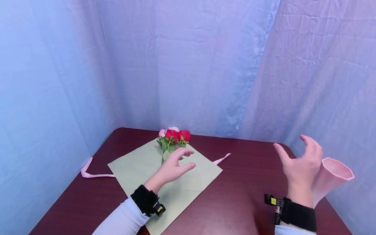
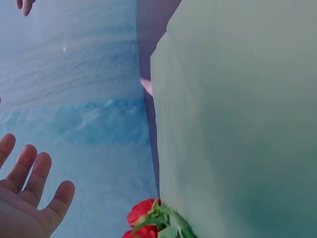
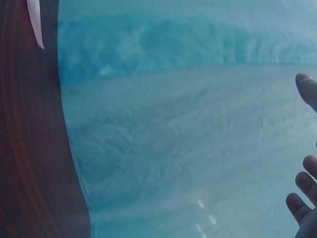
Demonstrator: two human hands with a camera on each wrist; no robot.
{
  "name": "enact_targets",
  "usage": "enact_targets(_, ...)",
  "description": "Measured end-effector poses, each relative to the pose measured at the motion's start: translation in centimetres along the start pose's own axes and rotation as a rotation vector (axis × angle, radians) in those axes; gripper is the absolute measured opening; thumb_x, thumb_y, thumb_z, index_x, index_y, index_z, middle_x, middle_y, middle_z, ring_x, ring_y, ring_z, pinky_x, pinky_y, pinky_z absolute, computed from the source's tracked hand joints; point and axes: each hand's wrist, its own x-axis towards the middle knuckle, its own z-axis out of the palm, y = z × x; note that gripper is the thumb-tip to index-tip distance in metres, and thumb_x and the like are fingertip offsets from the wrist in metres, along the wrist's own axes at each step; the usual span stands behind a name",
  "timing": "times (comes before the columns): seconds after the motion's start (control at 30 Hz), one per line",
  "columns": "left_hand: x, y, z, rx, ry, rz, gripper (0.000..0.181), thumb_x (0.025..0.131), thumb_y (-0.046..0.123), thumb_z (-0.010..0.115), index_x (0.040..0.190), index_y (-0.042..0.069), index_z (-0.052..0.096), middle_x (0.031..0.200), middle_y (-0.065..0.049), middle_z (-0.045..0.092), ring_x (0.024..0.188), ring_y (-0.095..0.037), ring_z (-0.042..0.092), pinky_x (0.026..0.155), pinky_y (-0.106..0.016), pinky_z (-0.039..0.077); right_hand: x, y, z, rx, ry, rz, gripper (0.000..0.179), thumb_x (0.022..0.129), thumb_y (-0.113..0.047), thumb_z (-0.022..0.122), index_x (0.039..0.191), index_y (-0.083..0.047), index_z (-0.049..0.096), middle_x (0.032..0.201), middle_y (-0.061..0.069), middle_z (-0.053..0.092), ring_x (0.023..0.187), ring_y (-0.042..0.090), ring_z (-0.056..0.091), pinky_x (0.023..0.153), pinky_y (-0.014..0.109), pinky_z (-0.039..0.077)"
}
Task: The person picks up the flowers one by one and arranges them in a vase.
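Observation:
My left hand [image 1: 174,168] hovers over a pale green sheet of wrapping paper [image 1: 194,181], fingers relaxed and apart from the thumb, holding nothing. Just beyond it, a bunch of artificial roses [image 1: 172,134], red and pale pink with green leaves, lies on the paper's far corner; the hand hides the lower stems. In the left wrist view, the fingers [image 2: 37,173] are spread apart, with red blooms [image 2: 142,212] beyond. My right hand [image 1: 304,166] is raised at the right, thumb and fingers wide apart and nothing between them. Behind it stands a pink vase [image 1: 327,182], partly hidden by the hand and wrist.
A pink ribbon runs beneath the paper, with its left end [image 1: 97,175] and right end [image 1: 222,159] sticking out on the dark reddish-brown table [image 1: 243,182]. Blue-lilac curtains [image 1: 188,65] hang close behind and along both sides of the table.

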Motion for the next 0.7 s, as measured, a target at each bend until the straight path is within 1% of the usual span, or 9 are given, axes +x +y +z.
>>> enact_targets(0.1, 0.1, 0.1, 0.5, 0.001, -0.011, 0.006, 0.041, 0.092, 0.022, 0.077, 0.129, 0.009, 0.064, 0.124, -0.001, 0.064, 0.117, -0.022, 0.059, 0.097, -0.052, 0.049, 0.3, 0.3, -1.4, -0.113, 0.006, 0.044, 0.076, 0.072, -0.035, 0.093, 0.136, -0.01, 0.062, 0.136, 0.015, 0.058, 0.132, 0.03, 0.049, 0.108, 0.044, 0.036)
enact_targets(0.2, 0.2, 0.2, 1.0, 0.001, -0.023, 0.013, 0.04, 0.092, 0.022, 0.076, 0.128, 0.009, 0.065, 0.123, 0.0, 0.064, 0.116, -0.021, 0.059, 0.096, -0.051, 0.049, 0.7, 0.9, -2.4, -0.229, 0.059, 0.081, 0.077, 0.07, -0.047, 0.091, 0.134, -0.014, 0.063, 0.135, 0.012, 0.061, 0.13, 0.031, 0.051, 0.105, 0.053, 0.026)
enact_targets(0.3, 0.4, 0.4, 1.5, -0.002, -0.038, 0.01, 0.039, 0.092, 0.022, 0.075, 0.128, 0.01, 0.065, 0.124, 0.001, 0.064, 0.117, -0.02, 0.059, 0.096, -0.049, 0.049, 1.1, 1.5, -3.2, -0.281, 0.093, 0.118, 0.08, 0.07, -0.051, 0.088, 0.135, -0.012, 0.061, 0.133, 0.015, 0.06, 0.13, 0.035, 0.049, 0.099, 0.059, 0.022)
enact_targets(0.37, 0.5, 0.5, 1.9, -0.012, -0.048, 0.002, 0.039, 0.093, 0.023, 0.075, 0.128, 0.011, 0.065, 0.124, 0.001, 0.063, 0.118, -0.02, 0.058, 0.097, -0.049, 0.048, 1.3, 1.9, -3.7, -0.267, 0.102, 0.14, 0.08, 0.072, -0.048, 0.088, 0.135, -0.009, 0.059, 0.132, 0.019, 0.058, 0.132, 0.036, 0.045, 0.107, 0.054, 0.022)
enact_targets(0.43, 0.6, 0.7, 2.4, -0.018, -0.06, -0.012, 0.038, 0.093, 0.023, 0.075, 0.128, 0.011, 0.065, 0.124, 0.0, 0.063, 0.118, -0.019, 0.058, 0.097, -0.048, 0.048, 1.3, 2.2, -4.2, -0.264, 0.114, 0.136, 0.08, 0.074, -0.047, 0.087, 0.135, -0.005, 0.058, 0.131, 0.021, 0.057, 0.131, 0.037, 0.044, 0.11, 0.049, 0.024)
enact_targets(0.5, 0.8, 0.9, 2.9, -0.022, -0.066, -0.016, 0.038, 0.093, 0.023, 0.075, 0.127, 0.011, 0.065, 0.123, 0.0, 0.063, 0.118, -0.019, 0.057, 0.097, -0.048, 0.048, 1.3, 2.4, -4.7, -0.284, 0.122, 0.163, 0.081, 0.075, -0.049, 0.087, 0.135, -0.004, 0.057, 0.133, 0.02, 0.055, 0.134, 0.035, 0.041, 0.114, 0.043, 0.024)
enact_targets(0.53, 0.9, 0.9, 3.2, -0.024, -0.07, -0.016, 0.038, 0.093, 0.023, 0.075, 0.127, 0.011, 0.065, 0.123, -0.001, 0.063, 0.118, -0.019, 0.057, 0.096, -0.049, 0.048, 1.3, 2.5, -4.9, -0.302, 0.124, 0.189, 0.081, 0.076, -0.05, 0.086, 0.136, -0.004, 0.056, 0.135, 0.02, 0.054, 0.135, 0.034, 0.04, 0.115, 0.04, 0.022)
enact_targets(0.6, 1.1, 1.0, 3.6, -0.028, -0.077, -0.017, 0.037, 0.093, 0.023, 0.075, 0.127, 0.011, 0.065, 0.123, -0.002, 0.063, 0.117, -0.019, 0.057, 0.096, -0.049, 0.048, 1.4, 2.5, -5.3, -0.337, 0.096, 0.289, 0.084, 0.077, -0.052, 0.084, 0.141, -0.007, 0.053, 0.141, 0.017, 0.05, 0.139, 0.031, 0.035, 0.117, 0.039, 0.019)
enact_targets(0.7, 1.4, 1.2, 4.3, -0.043, -0.086, -0.021, 0.037, 0.093, 0.024, 0.074, 0.127, 0.011, 0.065, 0.123, -0.002, 0.064, 0.116, -0.018, 0.058, 0.096, -0.048, 0.048, 1.6, 2.4, -6.0, -0.379, 0.007, 0.5, 0.092, 0.078, -0.053, 0.082, 0.151, -0.013, 0.042, 0.152, 0.013, 0.04, 0.145, 0.028, 0.024, 0.119, 0.041, 0.014)
